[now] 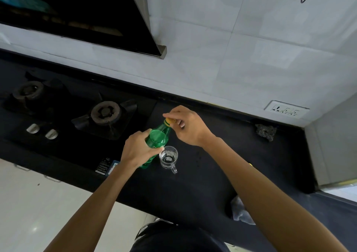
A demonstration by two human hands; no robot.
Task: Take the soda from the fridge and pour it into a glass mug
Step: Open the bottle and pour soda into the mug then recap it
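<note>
Pinching the cap (168, 121), the right hand (188, 126) opposed the left hand (138, 150), curled round the bottle (158, 140) — released fizz could spray.

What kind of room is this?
Most likely a home kitchen: a black gas stove with two round burners sits on a dark countertop, a black range hood hangs above it, and a clear glass mug stands beside a green plastic soda bottle.
</note>
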